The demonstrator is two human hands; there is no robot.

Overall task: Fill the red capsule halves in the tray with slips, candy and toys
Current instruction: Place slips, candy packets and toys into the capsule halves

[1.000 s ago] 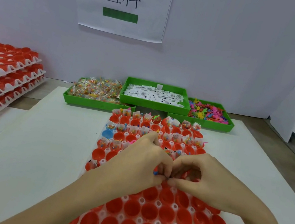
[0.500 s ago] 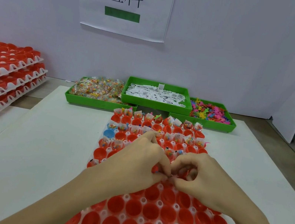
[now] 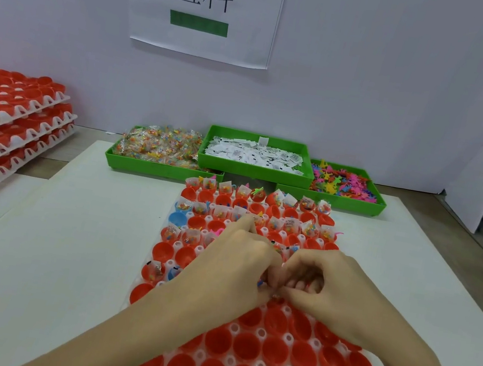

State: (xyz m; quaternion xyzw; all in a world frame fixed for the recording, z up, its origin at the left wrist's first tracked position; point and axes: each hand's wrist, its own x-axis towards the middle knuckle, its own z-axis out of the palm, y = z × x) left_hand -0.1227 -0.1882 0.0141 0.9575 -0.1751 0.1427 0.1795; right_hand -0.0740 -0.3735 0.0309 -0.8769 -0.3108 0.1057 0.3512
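A white tray [image 3: 233, 328] of red capsule halves [image 3: 248, 347] lies on the table in front of me. Far rows hold slips, candy and toys; near rows are hollow red cups. My left hand [image 3: 229, 264] and my right hand [image 3: 334, 288] meet over the tray's middle, fingertips curled together. They pinch small items there, with a blue toy tip [image 3: 260, 283] showing between them. What else they hold is hidden by the fingers.
Three green bins stand at the back: candy [image 3: 160, 147], paper slips [image 3: 254, 154], coloured toys [image 3: 342, 182]. A stack of trays with red halves [image 3: 4, 124] sits at the left. One blue half [image 3: 177, 219] sits in the tray's left column. White wall with a paper sign behind.
Both hands stay pressed together over the tray's middle; the fingers have shifted slightly while working the small items. The view has crept a little nearer.
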